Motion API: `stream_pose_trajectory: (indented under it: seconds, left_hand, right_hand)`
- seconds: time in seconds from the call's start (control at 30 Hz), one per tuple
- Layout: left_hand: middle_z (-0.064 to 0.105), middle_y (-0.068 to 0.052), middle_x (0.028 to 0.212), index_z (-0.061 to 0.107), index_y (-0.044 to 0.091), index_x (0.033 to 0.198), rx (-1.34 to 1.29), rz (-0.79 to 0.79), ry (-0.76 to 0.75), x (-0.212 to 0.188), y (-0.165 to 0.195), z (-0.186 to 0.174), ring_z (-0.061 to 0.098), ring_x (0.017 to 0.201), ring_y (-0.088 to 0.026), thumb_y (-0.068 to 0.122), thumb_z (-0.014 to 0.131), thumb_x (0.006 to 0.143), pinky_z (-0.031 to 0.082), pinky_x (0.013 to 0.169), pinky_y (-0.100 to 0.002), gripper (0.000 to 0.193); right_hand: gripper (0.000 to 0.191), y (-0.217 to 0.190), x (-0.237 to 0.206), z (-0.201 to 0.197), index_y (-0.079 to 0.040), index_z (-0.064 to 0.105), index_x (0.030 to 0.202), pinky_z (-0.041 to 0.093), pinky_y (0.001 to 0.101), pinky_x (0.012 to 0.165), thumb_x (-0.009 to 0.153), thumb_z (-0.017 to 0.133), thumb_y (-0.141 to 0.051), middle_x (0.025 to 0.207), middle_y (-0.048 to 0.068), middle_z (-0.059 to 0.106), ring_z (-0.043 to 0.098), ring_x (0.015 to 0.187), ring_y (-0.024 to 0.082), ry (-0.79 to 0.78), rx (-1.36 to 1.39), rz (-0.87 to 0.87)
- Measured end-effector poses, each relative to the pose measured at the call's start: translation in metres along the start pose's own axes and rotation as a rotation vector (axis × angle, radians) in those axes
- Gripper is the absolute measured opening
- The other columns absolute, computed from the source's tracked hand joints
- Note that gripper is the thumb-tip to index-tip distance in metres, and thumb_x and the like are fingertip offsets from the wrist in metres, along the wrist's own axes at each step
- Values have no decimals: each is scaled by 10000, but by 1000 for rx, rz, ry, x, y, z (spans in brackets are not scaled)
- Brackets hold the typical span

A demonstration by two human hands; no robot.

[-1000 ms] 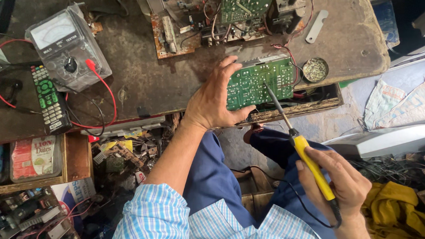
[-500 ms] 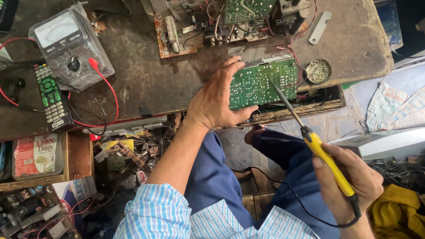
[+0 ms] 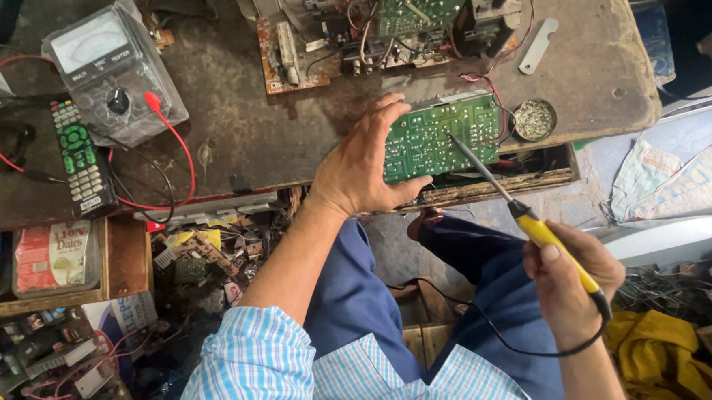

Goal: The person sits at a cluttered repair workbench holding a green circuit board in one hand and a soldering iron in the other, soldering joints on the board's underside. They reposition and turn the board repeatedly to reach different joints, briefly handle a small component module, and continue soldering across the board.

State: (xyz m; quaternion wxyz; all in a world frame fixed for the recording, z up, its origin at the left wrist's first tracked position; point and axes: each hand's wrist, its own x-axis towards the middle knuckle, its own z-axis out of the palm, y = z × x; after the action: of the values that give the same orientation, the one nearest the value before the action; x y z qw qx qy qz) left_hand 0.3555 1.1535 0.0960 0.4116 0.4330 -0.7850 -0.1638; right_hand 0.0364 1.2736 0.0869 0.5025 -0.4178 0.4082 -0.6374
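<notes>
My left hand (image 3: 360,169) grips the left edge of a green circuit board (image 3: 444,136) at the front edge of the workbench (image 3: 278,139). My right hand (image 3: 569,278) holds a soldering iron (image 3: 533,225) by its yellow handle. The metal tip rests on the middle of the green board. The iron's black cord loops down past my blue trouser legs.
A small round tin (image 3: 535,119) sits right of the board. Larger circuit boards (image 3: 365,22) lie behind it. A multimeter (image 3: 111,69) with red leads and a remote control (image 3: 82,157) lie at the left. Scrap parts fill the floor and shelf below.
My right hand has brought the soldering iron up and left, so its tip now touches the green board. My left hand has stayed on the board.
</notes>
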Motion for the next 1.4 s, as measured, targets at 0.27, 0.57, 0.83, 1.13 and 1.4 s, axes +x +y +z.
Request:
stream_pose_trajectory:
  seconds: [0.27, 0.57, 0.83, 1.13, 1.4]
  left_hand:
    - [397, -182, 1572, 266, 121, 1514, 38, -3, -39, -1, -6, 0, 480, 1446, -379, 467, 907, 766, 420, 1226, -445, 1044]
    - [411, -181, 1567, 284, 124, 1505, 18, -17, -33, 0, -5, -3, 481, 1450, -382, 450, 913, 753, 418, 1232, -440, 1033]
    - [437, -193, 1546, 323, 81, 1500, -14, -17, -16, -7, 2, -12, 490, 1447, -374, 399, 930, 736, 409, 1242, -422, 1026]
    - [478, -200, 1525, 319, 56, 1518, -43, -25, -2, -8, 7, -15, 505, 1441, -356, 391, 926, 748, 408, 1244, -411, 1036]
    - [471, -187, 1524, 340, 87, 1489, -26, -58, -34, -11, 6, -13, 504, 1431, -348, 413, 935, 726, 412, 1228, -416, 1021]
  right_hand:
    - [247, 20, 11, -26, 81, 662, 1247, 551, 320, 731, 1028, 732, -11, 1054, 229, 699, 683, 855, 237, -79, 39, -20]
    - [246, 24, 19, -23, 92, 667, 1248, 539, 338, 744, 1031, 692, -20, 1041, 237, 705, 653, 803, 215, -80, 158, 53]
    - [218, 0, -2, -6, 84, 677, 1194, 578, 281, 665, 1081, 727, -96, 997, 242, 727, 709, 779, 222, -52, 254, -87]
    - [224, -73, -45, 20, 59, 674, 1181, 620, 248, 731, 1027, 778, -66, 1007, 200, 737, 744, 829, 186, 5, -620, -401]
    - [243, -75, -49, 41, 32, 711, 1141, 569, 223, 705, 925, 800, -36, 974, 180, 735, 735, 802, 169, -125, -928, -529]
